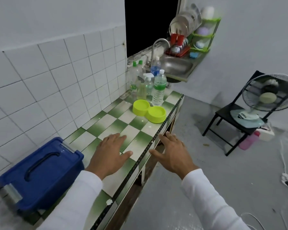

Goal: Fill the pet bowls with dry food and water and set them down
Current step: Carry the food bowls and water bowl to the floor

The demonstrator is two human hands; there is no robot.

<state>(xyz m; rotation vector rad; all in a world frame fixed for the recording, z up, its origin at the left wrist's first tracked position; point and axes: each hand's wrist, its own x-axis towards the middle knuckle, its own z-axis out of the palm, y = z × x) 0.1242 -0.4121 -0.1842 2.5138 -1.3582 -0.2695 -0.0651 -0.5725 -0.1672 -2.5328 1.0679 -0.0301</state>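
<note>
Blue box (40, 176) with lid on, at 9 o'clock of the left hand (109, 155), just beside the sleeve. Left hand flat over the counter (116, 128), fingers straight and spread, holding nothing. Right hand (171, 155) at the counter edge, fingers also straight, empty. Double bowl (149, 112) well apart at 12 to 1 o'clock from both hands, both cups seemingly empty, long axis from 10 to 4 o'clock. Water bottle (159, 89) touching behind it. Right hand probably slightly nearer to the bowl.

Two bare hands, left hand (109, 154), right hand (172, 154), long white sleeves (211, 201)
</note>
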